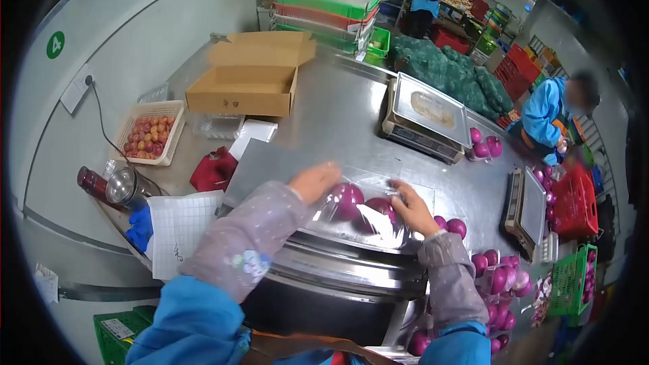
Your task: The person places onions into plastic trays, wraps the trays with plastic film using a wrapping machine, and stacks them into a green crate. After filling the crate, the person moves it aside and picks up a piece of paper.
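Red onions (348, 197) sit under clear plastic film (378, 228) on the metal wrapping machine (351, 269) in front of me. At the film's upper left edge is my left hand (316, 181), its fingers held together on the film and blurred at the tips. My right hand (414, 208) grips the film at the right side, with index finger and thumb bent in towards the onions. Glare on the plastic hides part of the pack. Grey patterned sleeve covers wrap both forearms.
Packed onions (500, 280) stand to the right, near two weighing scales (429, 111) (526, 209). An open cardboard box (240, 88), a basket of small red fruit (150, 132) and a metal cup (128, 186) are left. A co-worker (546, 118) sits at the right.
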Demonstrator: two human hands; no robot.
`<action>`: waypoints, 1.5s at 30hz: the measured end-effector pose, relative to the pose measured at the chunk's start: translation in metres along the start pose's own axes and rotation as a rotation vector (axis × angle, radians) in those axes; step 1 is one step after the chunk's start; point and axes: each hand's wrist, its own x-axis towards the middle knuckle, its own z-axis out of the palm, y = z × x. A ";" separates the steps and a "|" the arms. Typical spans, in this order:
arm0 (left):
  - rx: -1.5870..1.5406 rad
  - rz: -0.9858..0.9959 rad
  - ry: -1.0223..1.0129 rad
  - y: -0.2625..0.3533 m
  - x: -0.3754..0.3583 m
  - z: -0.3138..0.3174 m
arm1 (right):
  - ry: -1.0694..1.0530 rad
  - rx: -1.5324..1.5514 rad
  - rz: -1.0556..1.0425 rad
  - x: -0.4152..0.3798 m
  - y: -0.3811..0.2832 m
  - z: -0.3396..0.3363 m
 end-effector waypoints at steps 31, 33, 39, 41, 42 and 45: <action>-0.135 -0.559 -0.562 0.040 -0.267 -0.011 | -0.378 0.578 0.690 -0.253 0.008 0.085; -0.565 -0.576 -0.258 0.026 -0.285 0.001 | -0.200 0.691 0.623 -0.256 -0.029 0.081; -0.657 -0.613 0.340 0.046 -0.297 0.036 | 0.142 0.753 0.720 -0.270 -0.049 0.104; -0.763 -0.666 0.398 0.042 -0.301 0.043 | 0.405 0.913 0.811 -0.270 -0.055 0.116; -0.656 -0.600 0.523 0.041 -0.303 0.044 | 0.496 0.931 0.783 -0.274 -0.050 0.120; -0.446 -0.568 0.698 0.045 -0.314 0.031 | 0.417 0.743 0.765 -0.295 -0.052 0.111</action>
